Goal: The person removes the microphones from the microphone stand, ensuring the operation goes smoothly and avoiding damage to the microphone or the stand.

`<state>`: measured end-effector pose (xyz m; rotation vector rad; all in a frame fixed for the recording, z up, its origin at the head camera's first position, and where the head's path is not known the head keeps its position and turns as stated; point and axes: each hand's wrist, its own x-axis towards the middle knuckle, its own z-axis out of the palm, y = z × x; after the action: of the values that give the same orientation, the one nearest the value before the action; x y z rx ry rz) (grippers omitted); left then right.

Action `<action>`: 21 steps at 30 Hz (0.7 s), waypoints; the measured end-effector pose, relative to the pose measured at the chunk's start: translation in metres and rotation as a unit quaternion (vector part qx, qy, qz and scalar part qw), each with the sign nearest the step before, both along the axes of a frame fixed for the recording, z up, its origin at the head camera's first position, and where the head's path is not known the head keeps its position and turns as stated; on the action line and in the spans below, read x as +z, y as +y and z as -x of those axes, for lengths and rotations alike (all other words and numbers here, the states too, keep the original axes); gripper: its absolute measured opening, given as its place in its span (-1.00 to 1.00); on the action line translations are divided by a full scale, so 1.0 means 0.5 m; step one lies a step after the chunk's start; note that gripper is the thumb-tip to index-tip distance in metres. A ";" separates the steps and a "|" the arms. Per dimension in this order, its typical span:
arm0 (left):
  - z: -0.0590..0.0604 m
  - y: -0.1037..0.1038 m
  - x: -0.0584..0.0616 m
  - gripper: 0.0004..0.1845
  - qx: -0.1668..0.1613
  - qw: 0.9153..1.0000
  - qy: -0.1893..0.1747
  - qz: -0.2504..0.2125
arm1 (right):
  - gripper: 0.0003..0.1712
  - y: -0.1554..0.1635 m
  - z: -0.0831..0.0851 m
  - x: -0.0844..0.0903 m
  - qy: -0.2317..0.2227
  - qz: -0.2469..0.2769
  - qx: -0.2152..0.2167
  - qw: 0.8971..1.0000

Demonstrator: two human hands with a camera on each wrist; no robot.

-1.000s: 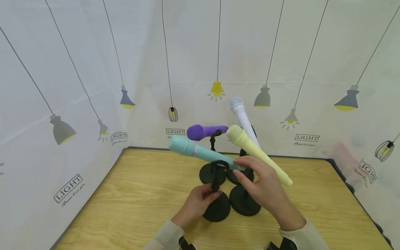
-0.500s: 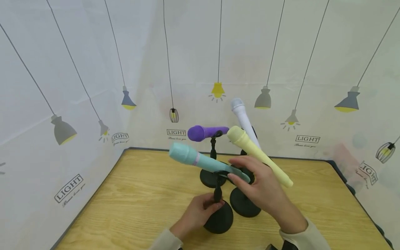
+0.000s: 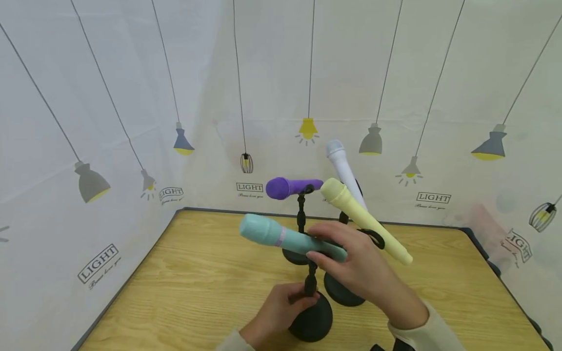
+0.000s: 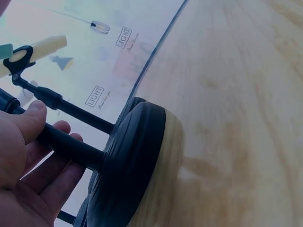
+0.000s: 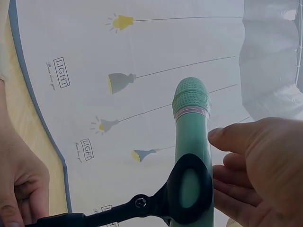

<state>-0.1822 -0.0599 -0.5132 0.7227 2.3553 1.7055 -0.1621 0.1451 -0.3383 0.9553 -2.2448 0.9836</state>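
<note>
Drawn nearer the person since the earlier frame, the teal microphone (image 3: 290,240) and its black stand (image 3: 311,285) now sit lower in the head view, farther from the purple microphone (image 3: 287,187). It lies tilted in the stand's ring-like clip (image 5: 173,191), above the worktop (image 3: 197,273), head end to the left, with the yellow microphone (image 3: 369,219) behind it and to the right. The right hand (image 3: 357,253) has its grip closed around the handle's lower part, thumb on the near side, fingers over the top; the left hand (image 3: 278,307) has its grip around the stand's pole, just above the round base (image 3: 313,321). I would expect the microphone to be light, stiff and hollow (it has the look of moulded plastic), and rather slippery along its smooth handle. Best hold is probably that plain barrel between the lilac band (image 3: 281,237) and the clip, since the textured head is bulkier. The slim pole, likely rigid, suits a steadying pinch low down, where the base should resist tipping.
</note>
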 end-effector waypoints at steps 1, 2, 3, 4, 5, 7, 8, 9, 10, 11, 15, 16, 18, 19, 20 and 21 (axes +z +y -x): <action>-0.001 0.000 -0.001 -0.79 -0.003 1.000 0.002 -0.004 | -0.51 -0.002 -0.001 0.001 0.000 -0.002 0.001 1.000; -0.002 0.000 -0.002 -0.79 -0.005 1.000 0.004 -0.008 | -0.51 -0.004 -0.001 0.002 0.000 -0.005 0.001 1.000; -0.003 0.001 -0.003 -0.79 -0.008 1.000 0.008 -0.013 | -0.50 -0.006 -0.001 0.002 0.001 -0.008 0.001 1.000; -0.004 0.001 -0.005 -0.79 -0.011 1.000 0.009 -0.019 | -0.50 -0.008 -0.002 0.002 0.000 -0.009 0.002 1.000; -0.005 0.001 -0.006 -0.78 -0.014 1.000 0.010 -0.025 | -0.50 -0.010 -0.002 0.002 -0.001 -0.011 0.003 1.000; -0.007 0.001 -0.007 -0.77 -0.018 0.999 0.013 -0.033 | -0.50 -0.014 -0.001 0.000 0.002 -0.012 0.004 1.000; -0.007 0.002 -0.008 -0.77 -0.019 0.999 0.015 -0.036 | -0.49 -0.016 -0.001 -0.001 0.003 -0.013 0.004 1.000; -0.008 0.002 -0.008 -0.77 -0.020 0.999 0.016 -0.039 | -0.49 -0.019 -0.001 -0.002 0.003 -0.014 0.004 1.000; -0.009 0.003 -0.008 -0.77 -0.021 0.999 0.020 -0.042 | -0.49 -0.022 -0.001 -0.004 0.004 -0.016 0.002 1.000; -0.010 0.003 -0.008 -0.77 -0.021 0.999 0.021 -0.044 | -0.49 -0.026 -0.001 -0.005 0.005 -0.020 -0.001 1.000; -0.014 0.005 -0.009 -0.78 -0.015 0.998 0.033 -0.044 | -0.50 -0.039 -0.003 -0.012 0.019 -0.031 -0.013 0.999; -0.015 0.005 -0.009 -0.78 -0.014 0.998 0.038 -0.045 | -0.50 -0.042 -0.004 -0.014 0.024 -0.032 -0.015 0.999; -0.015 0.007 -0.010 -0.79 -0.011 0.998 0.047 -0.043 | -0.50 -0.045 -0.005 -0.015 0.033 -0.031 -0.018 0.999; -0.014 0.007 -0.011 -0.80 -0.011 0.998 0.052 -0.043 | -0.51 -0.045 -0.006 -0.015 0.035 -0.028 -0.019 0.999; -0.014 0.008 -0.011 -0.80 -0.011 0.997 0.057 -0.043 | -0.51 -0.046 -0.006 -0.014 0.037 -0.026 -0.020 0.999; -0.013 0.009 -0.012 -0.79 -0.011 0.997 0.059 -0.044 | -0.51 -0.046 -0.006 -0.013 0.038 -0.024 -0.019 0.999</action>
<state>-0.1757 -0.0556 -0.5191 0.8844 2.3503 1.8149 -0.1589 0.1219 -0.3449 0.9514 -2.2231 0.8657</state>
